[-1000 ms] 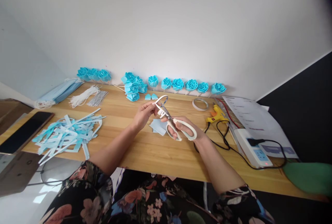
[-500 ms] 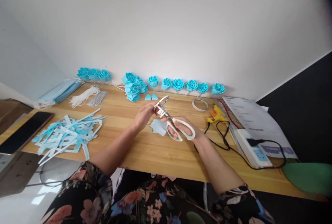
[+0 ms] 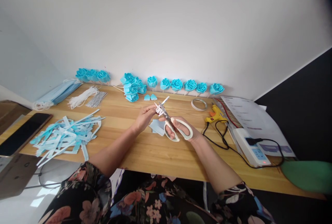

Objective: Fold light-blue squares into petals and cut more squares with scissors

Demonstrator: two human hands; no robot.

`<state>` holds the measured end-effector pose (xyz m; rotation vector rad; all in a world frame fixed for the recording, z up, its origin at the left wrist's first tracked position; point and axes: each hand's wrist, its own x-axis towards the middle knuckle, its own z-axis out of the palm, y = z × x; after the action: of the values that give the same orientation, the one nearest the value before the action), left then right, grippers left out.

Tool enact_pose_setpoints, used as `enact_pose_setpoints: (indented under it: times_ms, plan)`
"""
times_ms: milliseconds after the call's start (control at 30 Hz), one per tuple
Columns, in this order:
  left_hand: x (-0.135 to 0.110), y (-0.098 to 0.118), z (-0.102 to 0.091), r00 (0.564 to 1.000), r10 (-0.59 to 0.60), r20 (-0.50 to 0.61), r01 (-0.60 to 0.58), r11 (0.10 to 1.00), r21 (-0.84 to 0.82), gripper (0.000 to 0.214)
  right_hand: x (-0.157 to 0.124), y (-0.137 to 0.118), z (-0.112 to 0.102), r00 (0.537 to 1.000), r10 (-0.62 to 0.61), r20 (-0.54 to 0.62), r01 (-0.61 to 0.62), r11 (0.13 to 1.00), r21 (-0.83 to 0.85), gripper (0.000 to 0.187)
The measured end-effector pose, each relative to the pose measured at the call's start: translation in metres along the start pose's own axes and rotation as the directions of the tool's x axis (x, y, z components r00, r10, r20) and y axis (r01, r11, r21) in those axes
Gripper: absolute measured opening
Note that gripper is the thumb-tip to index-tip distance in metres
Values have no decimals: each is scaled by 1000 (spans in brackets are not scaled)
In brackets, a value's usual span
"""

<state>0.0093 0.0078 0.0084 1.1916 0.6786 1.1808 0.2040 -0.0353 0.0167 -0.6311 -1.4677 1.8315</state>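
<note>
My left hand (image 3: pixel 144 116) pinches a narrow white strip (image 3: pixel 159 110) whose edge looks cut into short fringes. In my right hand (image 3: pixel 194 135) are white-handled scissors (image 3: pixel 167 117), fingers through the loops. Their blades point up and left and meet the strip just beside my left fingertips. Whether the blades are fully closed is hard to make out. Under the hands, light blue fabric pieces (image 3: pixel 157 127) lie on the wooden table (image 3: pixel 145 154), partly covered. Two small light blue petal pieces (image 3: pixel 150 97) rest farther back.
Blue fabric roses (image 3: pixel 176 84) line the wall. A tape roll (image 3: pixel 199 109), yellow glue gun (image 3: pixel 215 114) and corded power strip (image 3: pixel 252 149) are right. Blue strips (image 3: pixel 68 134), white cords (image 3: pixel 82 96), grey wires (image 3: pixel 96 99), face masks (image 3: pixel 58 94) and a phone (image 3: pixel 24 132) are left.
The strip's curved upper end now shows as a short straight piece beyond the blades. The scissors and both hands have shifted only slightly.
</note>
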Motion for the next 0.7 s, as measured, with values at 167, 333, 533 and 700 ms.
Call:
enact_pose_setpoints:
  times_ms: [167,333,533,700]
  plan:
    - [2,-2,-1,1000,3,-5,-3,1000,-9,28,0,1,-1,1000,11,-1,-11,1000,21,60]
    - [1,-4,-2,1000,8,21,-8,999,32,31,1,2,-1,1000,-9,4,9,1000,26,58]
    - [0,-3,-4,998,14,53,-18,998,68,27,3,11,-5,1000,-7,9,5,990,139,54]
    - [0,-2,-4,1000,23,14,-24,999,45,28,3,16,-6,999,9,42,-17,980,199,56]
